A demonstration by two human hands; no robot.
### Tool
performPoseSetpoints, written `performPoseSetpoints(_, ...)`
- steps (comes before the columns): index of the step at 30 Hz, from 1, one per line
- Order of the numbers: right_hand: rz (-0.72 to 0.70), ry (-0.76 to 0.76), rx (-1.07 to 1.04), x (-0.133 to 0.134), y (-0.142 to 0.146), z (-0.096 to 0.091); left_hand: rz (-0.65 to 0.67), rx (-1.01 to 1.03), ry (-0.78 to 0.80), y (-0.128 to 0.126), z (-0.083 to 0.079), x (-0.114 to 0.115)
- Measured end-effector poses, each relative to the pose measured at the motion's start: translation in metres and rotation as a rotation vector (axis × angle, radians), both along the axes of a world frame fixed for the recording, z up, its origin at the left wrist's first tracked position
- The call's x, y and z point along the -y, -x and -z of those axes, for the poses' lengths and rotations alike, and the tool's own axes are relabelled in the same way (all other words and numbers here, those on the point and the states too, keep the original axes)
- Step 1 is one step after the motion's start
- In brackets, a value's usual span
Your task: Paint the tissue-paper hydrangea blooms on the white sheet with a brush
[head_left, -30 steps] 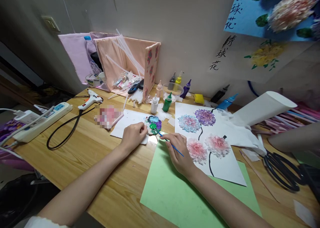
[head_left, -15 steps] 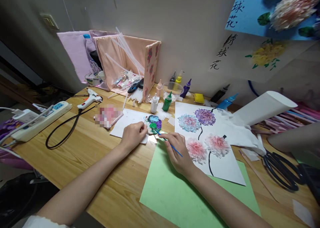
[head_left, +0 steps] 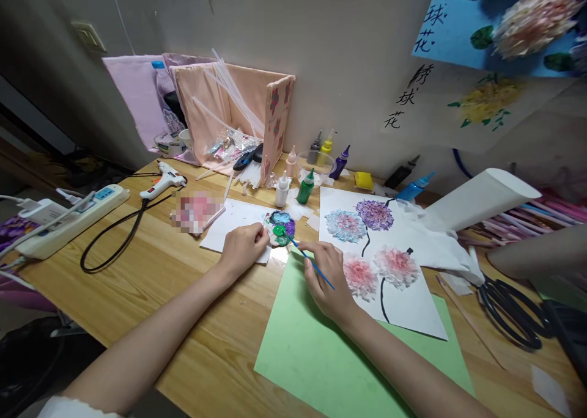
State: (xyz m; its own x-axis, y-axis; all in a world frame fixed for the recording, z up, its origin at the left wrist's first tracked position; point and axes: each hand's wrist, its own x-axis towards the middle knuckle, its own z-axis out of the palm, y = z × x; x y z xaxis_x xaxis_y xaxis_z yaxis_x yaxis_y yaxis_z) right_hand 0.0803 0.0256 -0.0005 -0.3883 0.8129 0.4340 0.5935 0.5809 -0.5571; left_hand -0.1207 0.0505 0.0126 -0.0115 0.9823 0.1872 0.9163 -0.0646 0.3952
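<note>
My right hand [head_left: 326, 277] is closed around a slim blue paintbrush [head_left: 316, 268]. The brush tip is at the lower right edge of a small paint palette [head_left: 288, 239] smeared with green, purple and light blue. At the palette's left edge, my left hand [head_left: 245, 247] is closed, thumb and fingers pinching the rim, its wrist low over the table. Right of the brush lies a white sheet [head_left: 342, 253] with several ruffled flowers in blue, purple and pink, some with black painted stems. Under it is a green sheet [head_left: 312, 351].
Paint bottles stand behind the palette, among them a green bottle [head_left: 305, 187] and a white bottle [head_left: 282, 189]. A glue gun [head_left: 162, 179] and power strip [head_left: 77, 222] lie left. At right are black-handled scissors [head_left: 513, 314] and a white paper roll [head_left: 486, 198]. A fabric-covered box [head_left: 197, 112] stands behind.
The brush tip has shifted from the green paint toward the palette's lower right edge, with my right hand drawing slightly back. My left hand stays at the palette's edge.
</note>
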Motion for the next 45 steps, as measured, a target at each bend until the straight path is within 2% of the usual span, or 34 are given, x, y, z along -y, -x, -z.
performPoseSetpoints(14, 0.024, 0.016, 0.010, 0.0008, -0.0007, -0.0017, -0.006, -0.014, 0.020, -0.0009, -0.0033, 0.0014)
performPoseSetpoints(24, -0.055, 0.034, 0.020, 0.0006, 0.0008, -0.0013, -0.008, -0.028, 0.020, -0.0018, -0.0031, 0.0014)
performPoseSetpoints(28, -0.004, 0.014, 0.012, -0.0008, 0.0009, -0.0006, -0.004, -0.032, 0.020, -0.0015, -0.0031, 0.0017)
performPoseSetpoints(32, -0.051, 0.009, 0.022, -0.0007, 0.0009, -0.0003, -0.003, -0.032, 0.025, -0.0015, -0.0032, 0.0012)
performPoseSetpoints(45, 0.017, -0.016, -0.023, 0.0004, -0.0016, -0.0017, -0.003, -0.036, 0.037, -0.0006, -0.0027, 0.0006)
